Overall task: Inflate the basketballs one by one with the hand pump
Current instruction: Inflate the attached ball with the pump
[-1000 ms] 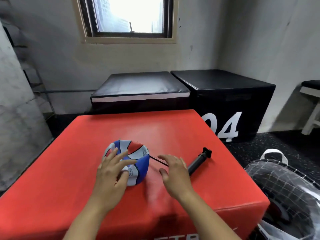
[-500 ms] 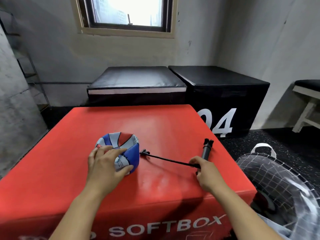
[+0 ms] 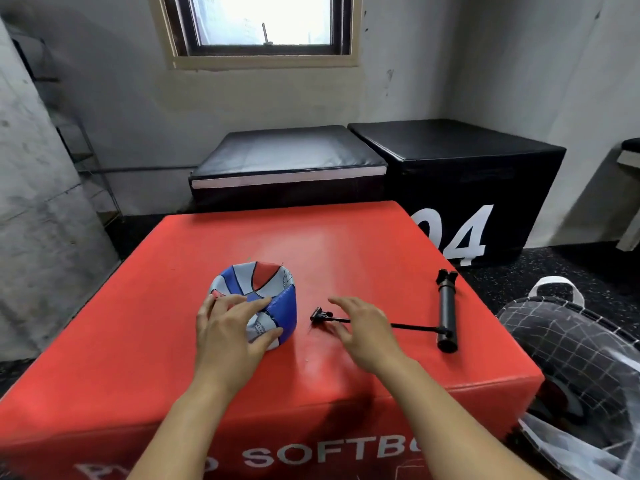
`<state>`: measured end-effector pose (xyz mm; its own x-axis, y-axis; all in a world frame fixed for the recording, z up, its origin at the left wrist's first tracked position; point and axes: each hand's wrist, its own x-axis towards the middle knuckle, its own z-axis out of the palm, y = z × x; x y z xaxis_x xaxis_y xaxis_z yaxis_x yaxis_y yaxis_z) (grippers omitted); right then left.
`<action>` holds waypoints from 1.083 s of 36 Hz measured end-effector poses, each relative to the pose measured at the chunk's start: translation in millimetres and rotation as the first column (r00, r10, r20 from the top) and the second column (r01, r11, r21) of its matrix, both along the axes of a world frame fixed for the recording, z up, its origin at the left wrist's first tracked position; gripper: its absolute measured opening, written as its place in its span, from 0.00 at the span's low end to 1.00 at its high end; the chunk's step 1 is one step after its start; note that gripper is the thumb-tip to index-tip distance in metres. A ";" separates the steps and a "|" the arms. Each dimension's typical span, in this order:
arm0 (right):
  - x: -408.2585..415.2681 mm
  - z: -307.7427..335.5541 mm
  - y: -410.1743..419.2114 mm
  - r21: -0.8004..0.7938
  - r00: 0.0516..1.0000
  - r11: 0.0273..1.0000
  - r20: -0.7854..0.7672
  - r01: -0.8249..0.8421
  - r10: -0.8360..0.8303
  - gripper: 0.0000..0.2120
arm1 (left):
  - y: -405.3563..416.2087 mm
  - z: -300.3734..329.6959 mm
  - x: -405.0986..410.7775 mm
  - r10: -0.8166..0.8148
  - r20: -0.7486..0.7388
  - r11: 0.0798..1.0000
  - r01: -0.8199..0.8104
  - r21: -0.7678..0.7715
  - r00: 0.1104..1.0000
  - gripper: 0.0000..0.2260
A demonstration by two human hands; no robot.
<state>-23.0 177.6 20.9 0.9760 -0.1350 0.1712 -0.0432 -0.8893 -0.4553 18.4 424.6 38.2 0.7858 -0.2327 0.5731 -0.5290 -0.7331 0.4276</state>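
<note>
We see daylight pouring from the window (image 3: 263, 20), its pane blown out to white. Below the window, the red worktop (image 3: 346, 244) carries a pale sheen, and soft shadows fall toward us from it. Walls beside the window are dim and grey. Straight edges bow outward far from it, and detail is slightly soft throughout.
</note>
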 end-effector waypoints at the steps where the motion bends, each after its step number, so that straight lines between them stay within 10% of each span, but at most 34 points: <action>1: 6.6 -2.0 6.8 -0.006 1.000 1.000 -0.029 0.006 -0.007 0.24 | 0.3 -0.5 -0.4 0.001 0.002 1.000 -0.001 -0.013 1.000 0.22; 12: 37.4 -21.1 30.4 -0.042 0.965 0.986 -0.201 0.161 -0.166 0.24 | -1.4 -2.9 5.2 0.008 0.044 0.999 -0.007 -0.035 0.999 0.21; 22: 14.2 28.8 35.3 0.655 0.908 0.742 0.385 -0.145 -0.162 0.01 | -18.8 2.5 10.0 0.072 0.022 0.994 -0.070 -0.079 0.997 0.20; 39: 4.9 39.8 56.2 0.607 0.896 0.742 0.443 -0.285 -0.019 0.16 | -23.1 6.4 5.7 0.093 0.027 0.982 -0.087 -0.167 0.995 0.19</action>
